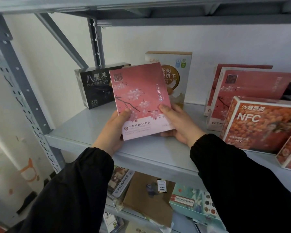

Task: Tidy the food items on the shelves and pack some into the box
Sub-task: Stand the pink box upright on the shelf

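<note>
Blossom box betw. left hand & right hand, above shelf. Behind-left of hands: sesame-powder box; behind: biscuit box. Right of hands: two matching boxes, w/ NFC juice boxes in front.

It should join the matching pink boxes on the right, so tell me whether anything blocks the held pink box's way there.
Nothing visible does. The left hand and right hand grip the pink box; bare shelf lies between it and the matching pink boxes. The orange NFC box fronts only their right part.
</note>
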`<state>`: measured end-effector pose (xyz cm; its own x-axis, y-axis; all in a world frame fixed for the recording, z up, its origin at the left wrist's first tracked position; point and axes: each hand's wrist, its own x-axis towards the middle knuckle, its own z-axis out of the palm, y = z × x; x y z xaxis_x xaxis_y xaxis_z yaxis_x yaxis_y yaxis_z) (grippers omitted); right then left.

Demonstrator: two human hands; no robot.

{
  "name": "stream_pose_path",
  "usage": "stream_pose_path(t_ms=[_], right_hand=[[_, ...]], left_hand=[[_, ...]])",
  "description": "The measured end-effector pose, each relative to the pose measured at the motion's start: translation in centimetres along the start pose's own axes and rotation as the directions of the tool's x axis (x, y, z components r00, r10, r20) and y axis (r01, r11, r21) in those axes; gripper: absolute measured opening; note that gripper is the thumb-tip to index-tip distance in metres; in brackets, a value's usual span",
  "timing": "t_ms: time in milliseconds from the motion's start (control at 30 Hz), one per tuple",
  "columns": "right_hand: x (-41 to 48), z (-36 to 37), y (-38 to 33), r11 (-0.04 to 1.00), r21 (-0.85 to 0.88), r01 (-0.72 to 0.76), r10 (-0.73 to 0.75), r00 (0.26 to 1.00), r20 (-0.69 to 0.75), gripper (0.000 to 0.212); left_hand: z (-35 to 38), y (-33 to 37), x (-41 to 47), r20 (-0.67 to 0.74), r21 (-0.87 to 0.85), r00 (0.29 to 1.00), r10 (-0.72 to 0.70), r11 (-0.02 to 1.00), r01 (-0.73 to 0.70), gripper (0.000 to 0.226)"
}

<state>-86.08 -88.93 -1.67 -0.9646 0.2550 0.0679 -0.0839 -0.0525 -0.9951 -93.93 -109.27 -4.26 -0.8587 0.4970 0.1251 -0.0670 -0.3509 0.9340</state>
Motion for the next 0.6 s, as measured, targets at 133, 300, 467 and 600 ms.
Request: stream_pose_path(t_ms=[133,300,467,600], right_hand=[[-0.03,0.28,-0.04,1.000,0.024,0.001,-0.001,1.000,-0.015,0.016],[0.21,0.16,0.04,0.994,0.083,0.077,-0.073,0.996,-0.058,0.019],[0.27,0.04,-0.22,0.963,0.247,0.110,-0.107,0.994,-0.026,0.037],[0.09,-0.06,-0.17,0.926,0.377,0.016,-0.070,0.989,0.131,0.050]], left_hand=[[-0.19,-0.19,0.16,0.029,0.009,0.999,0.039,0.999,-0.039,0.056],[-0.01,-0.06,0.12,0.035,0.060,0.994,0.101,0.993,-0.103,0.073],[0.02,-0.38,0.11,0.028,0.074,0.992,0.126,0.989,-0.127,0.053],[0.12,-0.39,0.02,0.019,0.090,0.990,0.139,0.986,-0.140,0.068]])
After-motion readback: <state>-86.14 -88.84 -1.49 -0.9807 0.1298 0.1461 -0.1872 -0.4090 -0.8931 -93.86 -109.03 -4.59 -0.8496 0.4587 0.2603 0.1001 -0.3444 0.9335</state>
